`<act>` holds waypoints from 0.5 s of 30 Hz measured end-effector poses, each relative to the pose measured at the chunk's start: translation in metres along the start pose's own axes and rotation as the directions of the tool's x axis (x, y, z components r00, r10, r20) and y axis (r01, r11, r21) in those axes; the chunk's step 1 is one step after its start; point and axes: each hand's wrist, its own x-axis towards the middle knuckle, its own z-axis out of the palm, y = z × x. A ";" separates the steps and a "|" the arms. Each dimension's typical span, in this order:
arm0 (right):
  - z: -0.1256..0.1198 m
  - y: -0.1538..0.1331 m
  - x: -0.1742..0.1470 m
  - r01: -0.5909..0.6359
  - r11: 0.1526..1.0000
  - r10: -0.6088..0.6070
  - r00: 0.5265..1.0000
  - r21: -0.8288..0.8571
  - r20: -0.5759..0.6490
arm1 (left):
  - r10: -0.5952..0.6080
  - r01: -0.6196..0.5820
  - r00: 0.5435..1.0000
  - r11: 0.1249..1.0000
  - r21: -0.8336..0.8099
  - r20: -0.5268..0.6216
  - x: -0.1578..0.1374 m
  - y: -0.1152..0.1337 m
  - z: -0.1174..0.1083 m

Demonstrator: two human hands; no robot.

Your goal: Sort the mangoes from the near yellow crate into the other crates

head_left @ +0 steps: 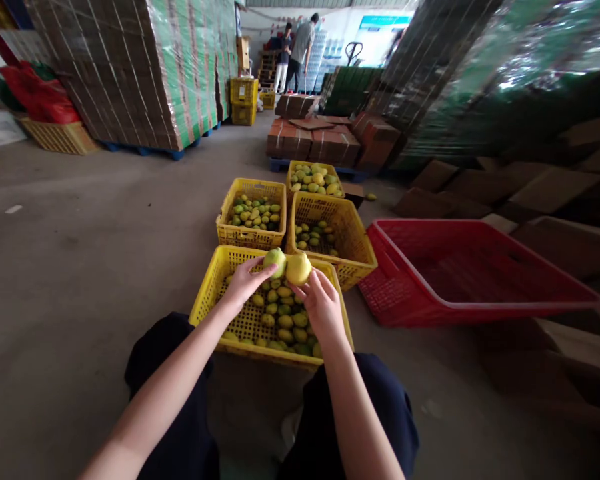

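My left hand (pixel 246 283) is closed on a greenish lemon (pixel 275 263), fingers around its left side. A yellower lemon (pixel 299 269) sits in the fingers of my right hand (pixel 323 305), close beside the green one. Both fruits are held up above a yellow plastic crate (pixel 204 291), which stands between my knees. Many green-yellow lemons (pixel 286 322) lie in that crate, mostly toward its middle and right. My forearms and hands hide parts of the crate's floor.
Beyond stand a left crate (pixel 251 237) of small greenish lemons, a partly filled right crate (pixel 354 267) and a fuller back crate (pixel 291 175). A red basket (pixel 380 287) is at right. Wrapped pallet stacks (pixel 180 73) and flattened cartons (pixel 310 143) stand farther off, with two people (pixel 303 50) behind.
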 end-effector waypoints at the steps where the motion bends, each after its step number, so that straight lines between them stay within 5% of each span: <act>1: 0.000 0.001 0.001 -0.005 1.000 0.005 1.000 -0.005 0.009 | -0.027 0.028 0.999 0.999 -0.029 0.025 -0.001 0.000 0.000; 7: -0.002 0.005 0.003 0.023 1.000 -0.022 0.998 -0.020 0.050 | -0.116 0.121 0.993 0.961 -0.248 0.034 0.001 0.001 -0.002; 15: 0.004 0.002 0.001 0.027 0.998 -0.025 0.999 0.056 -0.033 | -0.150 0.160 0.987 0.938 -0.306 0.058 0.006 -0.008 -0.006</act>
